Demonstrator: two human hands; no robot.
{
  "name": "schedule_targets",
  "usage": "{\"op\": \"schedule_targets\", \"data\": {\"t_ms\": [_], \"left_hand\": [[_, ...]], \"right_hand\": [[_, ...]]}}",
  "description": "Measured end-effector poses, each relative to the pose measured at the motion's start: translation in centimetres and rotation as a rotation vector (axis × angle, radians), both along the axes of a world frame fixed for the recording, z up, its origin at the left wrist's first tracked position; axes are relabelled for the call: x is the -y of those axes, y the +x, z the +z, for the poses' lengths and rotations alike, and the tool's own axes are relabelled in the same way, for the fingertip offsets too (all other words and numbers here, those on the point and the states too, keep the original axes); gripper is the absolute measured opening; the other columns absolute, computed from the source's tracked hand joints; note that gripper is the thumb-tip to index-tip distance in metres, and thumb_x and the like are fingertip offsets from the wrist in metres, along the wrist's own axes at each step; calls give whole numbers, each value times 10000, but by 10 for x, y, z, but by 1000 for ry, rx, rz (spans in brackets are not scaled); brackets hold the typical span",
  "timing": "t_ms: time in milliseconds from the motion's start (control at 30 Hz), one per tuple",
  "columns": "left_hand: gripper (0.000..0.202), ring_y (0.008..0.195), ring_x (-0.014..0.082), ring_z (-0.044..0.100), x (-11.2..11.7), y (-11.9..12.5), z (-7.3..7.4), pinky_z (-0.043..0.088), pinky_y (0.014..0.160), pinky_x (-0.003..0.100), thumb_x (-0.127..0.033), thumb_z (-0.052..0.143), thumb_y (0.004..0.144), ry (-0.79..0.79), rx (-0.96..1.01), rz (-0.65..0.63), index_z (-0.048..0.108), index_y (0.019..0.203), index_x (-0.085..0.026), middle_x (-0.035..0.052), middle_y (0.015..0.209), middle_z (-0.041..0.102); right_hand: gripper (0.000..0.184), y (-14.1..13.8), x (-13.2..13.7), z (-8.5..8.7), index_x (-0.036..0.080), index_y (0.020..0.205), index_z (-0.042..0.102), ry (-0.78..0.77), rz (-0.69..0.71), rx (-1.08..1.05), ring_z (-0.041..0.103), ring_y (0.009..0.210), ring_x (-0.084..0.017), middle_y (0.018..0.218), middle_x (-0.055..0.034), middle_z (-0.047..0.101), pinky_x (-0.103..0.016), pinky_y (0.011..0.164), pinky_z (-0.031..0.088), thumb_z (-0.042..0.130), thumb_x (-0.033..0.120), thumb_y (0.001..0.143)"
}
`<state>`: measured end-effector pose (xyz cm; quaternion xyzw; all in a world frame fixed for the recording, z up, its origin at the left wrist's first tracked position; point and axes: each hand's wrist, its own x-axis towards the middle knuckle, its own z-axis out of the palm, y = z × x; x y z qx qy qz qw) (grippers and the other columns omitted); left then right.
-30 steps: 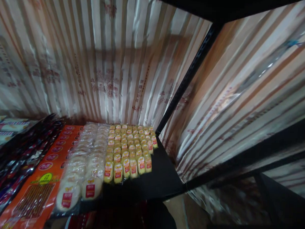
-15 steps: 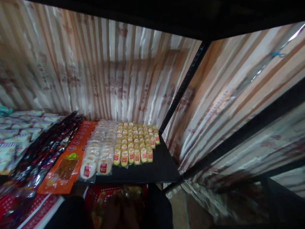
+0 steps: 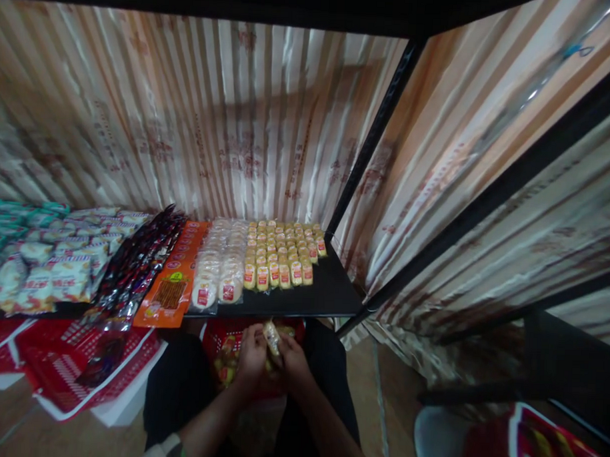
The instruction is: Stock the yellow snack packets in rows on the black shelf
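One yellow-wrapped snack packet [image 3: 272, 338] is grasped at lower centre between the fingers of the left hand [image 3: 251, 353] and right hand [image 3: 290, 356], over a red basket [image 3: 210, 332] in which more yellow packets [image 3: 226, 362] are held. Three further red baskets [image 3: 50, 373] are seen: two at lower left, one with a dark packet [image 3: 103, 361] in it, and one at lower right with yellow contents [image 3: 542, 451]. At centre, two columns of round white crackers [image 3: 218, 269] and a front row of six yellow packets are displayed on the black shelf [image 3: 327, 292].
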<state>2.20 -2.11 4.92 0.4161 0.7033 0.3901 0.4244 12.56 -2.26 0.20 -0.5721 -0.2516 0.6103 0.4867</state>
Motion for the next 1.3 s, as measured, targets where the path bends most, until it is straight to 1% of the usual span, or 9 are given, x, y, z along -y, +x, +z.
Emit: {"op": "schedule_targets", "data": {"t_ms": [133,300,400,500,633,800,967,1167,1300], "left_hand": [[201,865,170,604,3,4,6,448,848,274,-80,464,727,91,72,-36,614,831,-164,84,941,606],[181,870,171,595,-8,16,6,449,848,269,-105,491,707,116,117,-65,615,824,-167,74,925,596],[150,853,170,606,-20,29,9,472,800,265,-198,547,723,140,281,-68,600,859,-160,79,931,610],[214,809,160,612,-29,45,16,482,730,253,-287,602,720,138,451,-82,587,898,-169,65,905,629],[255,748,133,606,-38,65,29,474,685,235,-295,652,695,118,584,-58,580,897,-156,53,862,632],[261,705,111,609,-46,82,38,463,659,216,-253,698,662,50,695,-13,587,871,-143,32,790,643],[305,576,79,569,-54,93,36,433,572,200,-246,715,638,-4,744,-1,582,889,-135,-4,699,627],[314,644,108,594,-62,102,32,462,657,243,-263,719,608,-3,745,2,576,865,-153,6,724,631],[463,639,110,591,-62,109,32,468,626,235,-208,680,631,-33,739,-17,524,1065,-167,-2,742,621]], "right_hand": [[561,4,7,21,193,854,609,17,-27,-79,650,708,-199,772,-26,684,-304,639,504,762,523,426],[467,12,8,40,195,900,615,138,-56,-11,659,783,-235,843,-54,697,-340,710,512,709,458,526],[429,22,3,49,209,980,623,249,-83,184,643,884,-241,966,-61,688,-356,803,503,654,402,598],[403,33,0,57,215,1033,633,352,-117,449,605,985,-241,1064,-73,646,-362,874,483,601,357,657],[403,42,-3,65,205,1102,621,452,-112,708,557,1053,-231,1108,-93,601,-383,948,441,551,311,720],[398,51,-5,65,223,1150,598,534,-110,889,519,1100,-227,1140,-95,574,-400,991,407,521,262,762],[437,61,-6,62,210,1195,574,534,-82,946,513,1111,-227,1155,-102,547,-395,990,414,537,264,763],[381,77,-10,59,212,1150,592,572,-79,834,529,1101,-218,1158,-95,571,-389,982,429,551,314,785],[455,83,-13,46,197,1198,531,481,-133,609,567,1059,-210,1196,-107,559,-343,852,515,565,369,778]]}}
